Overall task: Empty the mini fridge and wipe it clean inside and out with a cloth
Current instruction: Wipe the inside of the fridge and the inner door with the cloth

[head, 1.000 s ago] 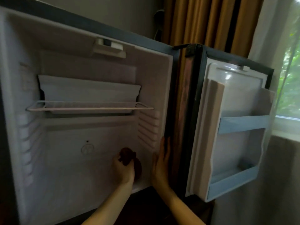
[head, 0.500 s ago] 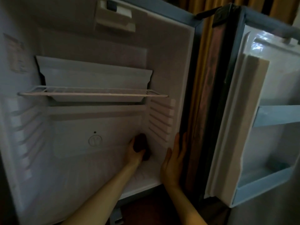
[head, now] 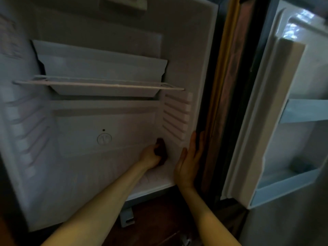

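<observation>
The white mini fridge (head: 79, 174) stands open with nothing stored inside. My left hand (head: 150, 157) reaches deep into the lower right corner and grips a dark brown cloth (head: 161, 150), pressed against the back wall beside the ribbed right wall. My right hand (head: 190, 162) lies flat with straight fingers on the fridge's right front frame. The wire shelf (head: 99, 84) sits in the upper half, below a white tray-like panel (head: 103, 68).
The fridge door (head: 276, 121) hangs open to the right, its pale blue door racks (head: 301, 112) holding nothing. Dark wood cabinet floor (head: 159, 213) lies under the fridge. A small round drain mark (head: 104, 139) is on the back wall.
The camera has moved closer and lower into the fridge. My left hand with the cloth has slid right into the back corner. My right hand stays on the frame.
</observation>
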Motion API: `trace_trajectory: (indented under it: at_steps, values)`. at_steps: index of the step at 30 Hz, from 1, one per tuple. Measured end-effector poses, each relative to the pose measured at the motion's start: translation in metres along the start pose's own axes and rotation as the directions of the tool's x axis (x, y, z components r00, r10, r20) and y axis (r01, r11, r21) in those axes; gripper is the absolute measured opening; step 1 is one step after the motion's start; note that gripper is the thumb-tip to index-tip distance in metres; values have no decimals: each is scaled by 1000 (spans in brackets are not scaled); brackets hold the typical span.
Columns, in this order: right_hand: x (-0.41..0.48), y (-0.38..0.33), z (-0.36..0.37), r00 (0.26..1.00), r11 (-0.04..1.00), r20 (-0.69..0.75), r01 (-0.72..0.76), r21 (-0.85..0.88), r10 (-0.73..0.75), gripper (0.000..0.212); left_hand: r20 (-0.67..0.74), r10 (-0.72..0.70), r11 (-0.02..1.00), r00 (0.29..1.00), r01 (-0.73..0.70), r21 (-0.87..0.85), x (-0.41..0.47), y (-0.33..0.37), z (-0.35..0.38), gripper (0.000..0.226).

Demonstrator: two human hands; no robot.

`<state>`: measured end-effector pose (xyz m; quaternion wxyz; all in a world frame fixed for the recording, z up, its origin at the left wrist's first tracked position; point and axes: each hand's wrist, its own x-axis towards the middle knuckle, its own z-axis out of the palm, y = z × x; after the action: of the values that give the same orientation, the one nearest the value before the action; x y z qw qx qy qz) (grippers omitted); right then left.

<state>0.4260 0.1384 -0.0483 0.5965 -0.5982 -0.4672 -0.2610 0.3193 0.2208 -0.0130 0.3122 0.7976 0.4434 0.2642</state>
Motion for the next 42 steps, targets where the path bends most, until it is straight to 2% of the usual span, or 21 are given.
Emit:
trace_trajectory:
  at_steps: [2, 5, 7, 10, 12, 14, 15, 16, 17, 19, 21, 23, 28, 30, 33, 36, 40, 42]
  values:
    - [2, -2, -2, 1000, 999, 24, -14, 50, 13, 50, 60, 76, 995, 995, -79, 53, -21, 0, 1, 20]
    - [2, -6, -6, 997, 996, 77, -12, 85, 5, 48, 133, 201, 980, 971, -201, -13, -54, 5, 5, 21]
    - [3, -10, -11, 992, 992, 120, -60, 110, 46, 48, 176, 246, 969, 953, -242, -44, -70, 5, 8, 18]
    - [1, -20, -23, 984, 997, 172, -63, 39, 55, 51, 241, 259, 962, 936, -228, -148, -85, 2, -6, 32]
    - [-8, -27, -35, 979, 999, 202, -5, 36, -2, 54, 206, 260, 942, 943, -201, -269, -95, -4, -22, 41]
    - [-25, -31, -43, 935, 983, 304, 179, 38, -182, 48, 91, 171, 920, 981, -126, -370, -103, -20, -39, 44]
    - [-35, -32, -41, 878, 960, 395, 276, 40, -269, 42, 21, 109, 934, 994, -95, -344, -107, -31, -48, 44]
    - [-44, -33, -37, 815, 949, 498, 312, 53, -295, 38, -56, 45, 965, 997, -58, -254, -109, -44, -58, 44]
    - [-49, -35, -33, 766, 954, 580, 295, 63, -275, 37, -130, -5, 990, 992, -13, -141, -112, -57, -66, 44]
    - [-44, -37, -21, 717, 978, 670, 195, 71, -192, 35, -237, -69, 993, 969, 91, 80, -115, -81, -79, 45]
    - [-26, -38, -6, 666, 993, 737, 100, 67, -117, 26, -277, -88, 964, 957, 152, 220, -115, -93, -85, 46]
    - [-8, -36, 9, 620, 998, 782, 39, 45, -59, 28, -267, -90, 927, 959, 179, 330, -114, -94, -84, 47]
    - [9, -31, 62, 578, 994, 816, 73, -83, 25, 37, -294, -144, 809, 945, 284, 515, -109, -93, -77, 51]
    - [15, -32, 83, 578, 991, 814, 61, -121, 64, 36, -307, -180, 769, 934, 329, 548, -109, -92, -76, 53]
    - [20, -35, 102, 554, 986, 832, 117, -121, 36, 34, -309, -207, 759, 928, 351, 548, -108, -87, -74, 53]
    - [14, -50, 109, 516, 999, 856, 39, 8, -27, 32, -314, -219, 767, 924, 362, 530, -105, -87, -74, 54]
    - [-9, -94, 98, 392, 973, 900, -46, 228, -192, 34, -347, -236, 780, 908, 390, 489, -108, -85, -76, 55]
    - [-15, -102, 80, 360, 949, 897, -84, 304, -255, 38, -365, -248, 780, 897, 408, 474, -111, -84, -76, 55]
